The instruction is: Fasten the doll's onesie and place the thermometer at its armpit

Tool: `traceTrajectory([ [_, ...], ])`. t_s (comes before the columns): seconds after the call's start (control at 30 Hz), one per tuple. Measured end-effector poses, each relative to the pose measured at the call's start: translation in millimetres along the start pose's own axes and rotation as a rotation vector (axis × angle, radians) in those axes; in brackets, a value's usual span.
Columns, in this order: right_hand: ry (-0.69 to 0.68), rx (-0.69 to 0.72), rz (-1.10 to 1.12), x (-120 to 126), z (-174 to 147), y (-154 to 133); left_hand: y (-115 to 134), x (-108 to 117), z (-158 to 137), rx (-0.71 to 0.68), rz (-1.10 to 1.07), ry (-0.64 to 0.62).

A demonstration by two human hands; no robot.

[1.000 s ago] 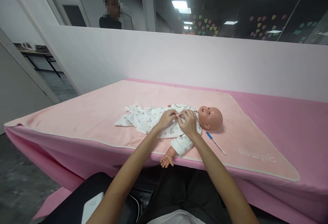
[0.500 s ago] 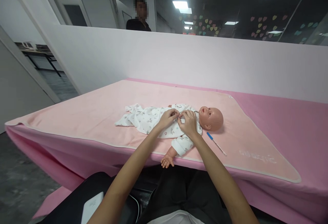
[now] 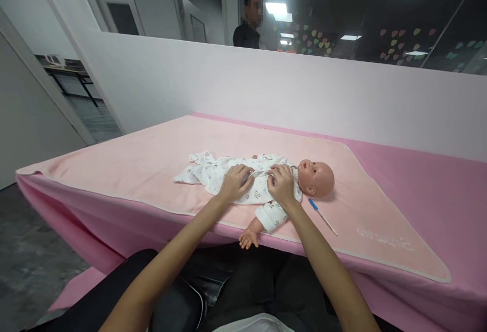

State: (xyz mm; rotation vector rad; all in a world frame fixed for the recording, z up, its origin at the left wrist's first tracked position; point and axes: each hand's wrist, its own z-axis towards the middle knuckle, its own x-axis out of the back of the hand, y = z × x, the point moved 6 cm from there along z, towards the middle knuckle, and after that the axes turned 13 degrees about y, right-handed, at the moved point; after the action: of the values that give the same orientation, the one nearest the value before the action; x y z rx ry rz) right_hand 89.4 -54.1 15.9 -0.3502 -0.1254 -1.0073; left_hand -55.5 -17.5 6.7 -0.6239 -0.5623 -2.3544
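Observation:
A baby doll [image 3: 318, 179] lies on its back, its head to the right. It wears a white printed bodysuit [image 3: 213, 176]. My left hand [image 3: 235, 184] is closed on the suit's front edge at the belly, fingers curled. My right hand [image 3: 281, 186] pinches the same edge higher up, near the doll's chest. Between the two hands the fabric edge is drawn into a taut line. One doll arm [image 3: 249, 235] reaches toward me over the table's front edge. Beside the doll's head lies a thin stick with a blue end [image 3: 323, 217], resembling a thermometer.
A peach mat [image 3: 144, 170] covers much of the table over a pink cloth [image 3: 437, 185]. Behind it stands a white partition [image 3: 266, 88] with glass above, where a person [image 3: 247, 33] in dark clothes shows. A black seat [image 3: 177, 301] is by my legs.
My left hand has moved left, away from my right hand, stretching the suit's edge between them. My right hand stays near the chest. The person behind the glass has moved right.

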Motion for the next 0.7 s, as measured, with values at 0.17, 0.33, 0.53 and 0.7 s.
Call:
traceTrajectory([
  [0.17, -0.110, 0.133, 0.001, -10.5, 0.0, -14.5, -12.4, 8.5, -1.5, 0.082, 0.023, 0.142],
  [0.33, -0.210, 0.192, -0.099, -31.8, 1.4, -23.6, -10.2, 12.3, -0.6, 0.087, 0.047, 0.223],
  [0.53, -0.169, 0.113, -0.066, -38.3, 4.4, -26.7, -12.7, 14.6, -3.4, 0.081, 0.008, 0.318],
  [0.7, -0.060, 0.051, 0.153, -24.4, 5.0, -29.4, -12.1, 15.9, -4.9, 0.082, -0.011, 0.354],
])
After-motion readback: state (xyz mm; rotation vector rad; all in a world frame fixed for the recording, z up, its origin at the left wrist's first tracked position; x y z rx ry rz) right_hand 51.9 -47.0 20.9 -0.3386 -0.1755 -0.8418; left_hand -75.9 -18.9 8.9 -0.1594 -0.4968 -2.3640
